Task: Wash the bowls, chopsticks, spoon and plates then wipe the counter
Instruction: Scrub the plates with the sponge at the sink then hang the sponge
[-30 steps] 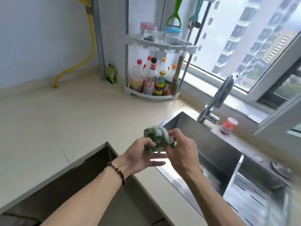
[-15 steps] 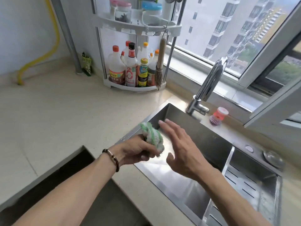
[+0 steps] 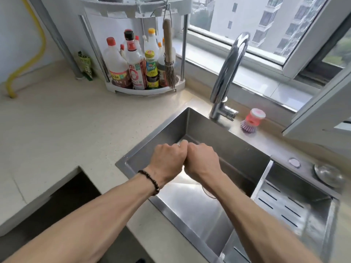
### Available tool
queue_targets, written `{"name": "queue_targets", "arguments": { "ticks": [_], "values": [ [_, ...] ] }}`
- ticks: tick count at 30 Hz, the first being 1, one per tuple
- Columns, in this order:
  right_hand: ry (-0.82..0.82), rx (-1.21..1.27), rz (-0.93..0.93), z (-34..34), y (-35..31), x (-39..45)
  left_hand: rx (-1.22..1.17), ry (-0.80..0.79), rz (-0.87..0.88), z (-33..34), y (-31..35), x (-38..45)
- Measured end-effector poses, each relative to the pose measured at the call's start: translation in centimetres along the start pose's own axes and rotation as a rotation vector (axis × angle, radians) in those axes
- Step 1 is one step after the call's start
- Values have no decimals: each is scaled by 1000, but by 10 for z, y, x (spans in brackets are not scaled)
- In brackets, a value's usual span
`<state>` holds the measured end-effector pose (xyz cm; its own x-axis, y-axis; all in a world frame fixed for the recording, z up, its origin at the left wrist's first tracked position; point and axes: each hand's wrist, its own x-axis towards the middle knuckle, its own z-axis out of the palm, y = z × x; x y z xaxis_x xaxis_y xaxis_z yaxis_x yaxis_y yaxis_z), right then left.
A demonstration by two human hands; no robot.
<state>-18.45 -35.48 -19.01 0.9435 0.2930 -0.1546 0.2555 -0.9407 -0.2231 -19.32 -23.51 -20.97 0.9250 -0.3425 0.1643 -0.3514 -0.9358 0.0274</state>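
Bowls, chopsticks, spoon, plates: none in sight, not in the sink below the grip, not on the pale surface off to its left. So this looks like the wiping end of the job.

Now the hands. Left hand and right hand are balled into fists, knuckles pressed together, fingers curled under and away from me. A pale wad peeks out just beyond the knuckles where the two fists meet. Only a sliver shows, but I'd say both fists are clamped tight on it, and it may be a wiping cloth. That's a wringing hold if ever I saw one, and it's done right over the basin so any drips fall into steel rather than onto the surface.

The tap arches beyond the grip, with no water running that I can see. A scrub brush sits past it to the right, untouched. My guess is that the cloth goes left onto the surface next.
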Motion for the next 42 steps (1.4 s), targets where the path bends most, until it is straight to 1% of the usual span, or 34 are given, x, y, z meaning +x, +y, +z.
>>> {"name": "queue_targets", "arguments": {
  "ticks": [1,2,3,4,5,6,7,8,9,10,11,12,13,15,17,18,19,20,21,23,24,26,29,32,36,38,40,41,42],
  "values": [
    [-10,20,11,1,1,0,13,46,13,4,-2,2],
    [2,32,6,5,6,1,-7,-9,-22,6,1,4],
    [27,48,-8,10,11,1,-32,-71,-118,6,3,6],
    [69,87,-38,18,18,0,-147,-195,-260,2,4,9],
    [123,101,-102,27,27,-1,-363,-312,-387,0,3,14],
    [218,79,-183,34,34,-3,-656,-416,-506,-1,-1,19],
    [337,37,-274,37,39,-5,-908,-534,-571,-4,-5,24],
    [431,-14,-377,39,44,-5,-1057,-672,-537,-10,-5,26],
    [493,-59,-481,42,50,-3,-1137,-803,-467,-12,-5,26],
    [535,-94,-561,42,54,-1,-1172,-899,-412,-13,-5,27],
    [555,-114,-580,39,55,2,-1167,-955,-377,-14,-2,27],
    [555,-135,-558,36,55,6,-1144,-964,-375,-14,0,28],
    [536,-158,-526,33,55,9,-1102,-930,-388,-12,3,31],
    [473,-175,-472,28,51,16,-948,-786,-426,-7,7,35],
    [395,-181,-433,27,48,27,-717,-614,-420,-2,10,40],
    [378,-192,-409,21,45,32,-596,-547,-405,-1,10,41],
    [326,-210,-368,13,40,35,-491,-495,-394,0,10,42],
    [254,-242,-338,9,37,38,-405,-454,-384,1,9,43],
    [227,-242,-323,8,37,40,-328,-421,-370,1,8,44],
    [71,-175,-239,0,35,44,-198,-362,-327,-1,6,47],
    [34,-129,-199,-3,34,45,-157,-335,-300,-3,5,48],
    [9,-61,-149,-7,33,48,-87,-301,-241,-6,5,50],
    [-73,24,-88,-11,31,48,29,-281,-157,-11,3,52],
    [-134,99,-51,-10,33,47,142,-289,-68,-13,2,51],
    [-154,148,-30,-9,33,45,139,-305,-69,-20,4,50],
    [-200,202,-18,-10,35,46,145,-274,-59,-22,3,49],
    [-260,323,-19,-13,38,48,170,-221,-31,-24,2,46],
    [-258,345,-26,-14,39,49,157,-203,-47,-26,4,45],
    [-221,338,-42,-16,39,47,139,-209,-97,-27,6,45]
  ]
}}
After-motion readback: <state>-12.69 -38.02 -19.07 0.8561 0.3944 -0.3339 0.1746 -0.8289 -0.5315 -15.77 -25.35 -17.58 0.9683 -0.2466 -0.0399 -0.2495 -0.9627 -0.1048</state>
